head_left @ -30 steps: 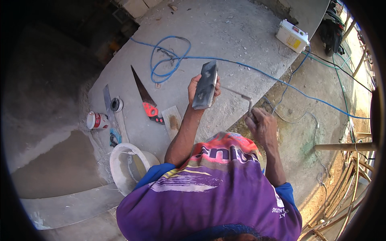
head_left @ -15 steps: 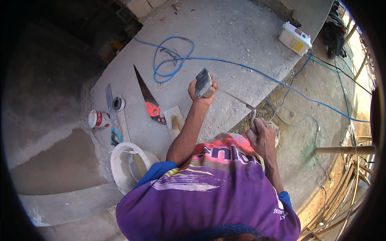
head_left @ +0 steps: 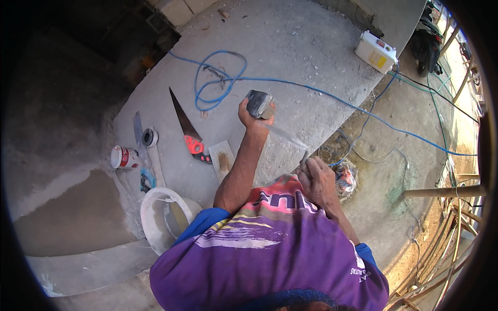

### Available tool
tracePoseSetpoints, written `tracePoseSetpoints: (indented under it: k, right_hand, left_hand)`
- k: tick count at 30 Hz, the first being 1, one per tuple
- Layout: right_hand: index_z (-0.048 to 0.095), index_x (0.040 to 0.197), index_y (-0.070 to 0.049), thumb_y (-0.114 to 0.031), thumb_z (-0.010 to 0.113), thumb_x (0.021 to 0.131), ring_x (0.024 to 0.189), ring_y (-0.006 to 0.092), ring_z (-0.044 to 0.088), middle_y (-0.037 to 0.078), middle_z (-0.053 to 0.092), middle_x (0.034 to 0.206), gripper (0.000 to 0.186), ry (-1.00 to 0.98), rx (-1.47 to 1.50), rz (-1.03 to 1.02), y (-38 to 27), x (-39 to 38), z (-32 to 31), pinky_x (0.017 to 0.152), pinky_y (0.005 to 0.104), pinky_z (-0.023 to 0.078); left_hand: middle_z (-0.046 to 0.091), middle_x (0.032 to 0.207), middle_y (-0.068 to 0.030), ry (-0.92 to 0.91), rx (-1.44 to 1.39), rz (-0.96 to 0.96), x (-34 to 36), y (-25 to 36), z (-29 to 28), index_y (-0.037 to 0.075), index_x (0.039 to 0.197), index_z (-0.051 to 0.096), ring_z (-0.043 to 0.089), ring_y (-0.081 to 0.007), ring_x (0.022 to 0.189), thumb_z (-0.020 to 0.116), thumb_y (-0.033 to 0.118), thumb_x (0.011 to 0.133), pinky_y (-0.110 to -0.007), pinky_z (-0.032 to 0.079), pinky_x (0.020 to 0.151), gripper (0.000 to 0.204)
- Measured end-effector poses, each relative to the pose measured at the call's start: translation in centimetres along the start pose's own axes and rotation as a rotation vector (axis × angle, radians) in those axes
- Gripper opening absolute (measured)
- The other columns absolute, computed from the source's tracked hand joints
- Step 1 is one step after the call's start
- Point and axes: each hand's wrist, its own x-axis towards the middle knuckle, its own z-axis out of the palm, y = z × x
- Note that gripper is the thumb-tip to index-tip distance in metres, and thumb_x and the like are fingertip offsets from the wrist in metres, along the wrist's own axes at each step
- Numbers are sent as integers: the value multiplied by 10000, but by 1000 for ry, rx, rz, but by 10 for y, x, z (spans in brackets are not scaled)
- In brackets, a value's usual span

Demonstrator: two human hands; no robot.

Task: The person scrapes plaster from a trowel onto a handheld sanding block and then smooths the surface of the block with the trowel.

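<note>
My left hand (head_left: 253, 121) is closed around a dark grey block (head_left: 259, 103), black on its upper face and tan at one side. My right hand (head_left: 317, 179) is in front of my chest, its fingers wrapped around the grip of a trowel (head_left: 289, 137). The trowel's thin blade, seen nearly edge-on and blurred, slants up toward my left wrist. Its grip is mostly hidden by my fingers. Beside my left forearm a flat, pale board (head_left: 222, 157) with a brown patch lies on the concrete.
A handsaw (head_left: 193, 142), a tape roll (head_left: 150, 137), a small white tub (head_left: 124, 157) and a white bucket (head_left: 153, 217) stand or lie at left. A blue hose (head_left: 311, 88) crosses the slab (head_left: 290, 46) to a white box (head_left: 376, 52). Wooden poles (head_left: 443, 192) are at right.
My right hand has moved left and slightly down with the trowel, whose blade is now smeared by motion. The block in my left hand has turned, showing more of its dark face.
</note>
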Motion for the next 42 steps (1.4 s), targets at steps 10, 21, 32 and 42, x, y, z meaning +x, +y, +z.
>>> tracePoseSetpoints:
  k: [10,21,32,42]
  right_hand:
    - [532,870,-33,-160,661,774,666,319,568,123,520,741,205,-53,-51,-12,-4,-4,-1,579,405,464]
    - [523,827,-42,-174,687,775,648,302,553,106,511,732,217,120,-152,65,28,5,-1,576,393,457]
    - [525,870,-50,-199,685,786,670,284,567,100,524,766,235,111,-163,-35,37,7,21,569,388,464]
    - [472,880,6,-143,578,837,717,358,585,181,543,793,188,7,-287,6,75,17,56,608,434,476]
  left_hand:
    - [602,862,-166,-136,-193,-76,4,-5,-32,-3,945,584,591,-282,794,541,276,772,-396,490,735,331]
    - [469,1229,-188,-141,-122,-106,-40,-5,4,12,1256,352,520,-322,1092,479,382,855,-473,463,840,561]
    - [638,953,-104,-232,121,-191,-12,-8,-31,103,1034,590,621,-265,858,484,566,891,-413,535,737,497]
    - [596,1087,-147,-268,317,-181,-19,-24,-29,42,1181,513,609,-300,935,368,615,909,-457,529,761,651]
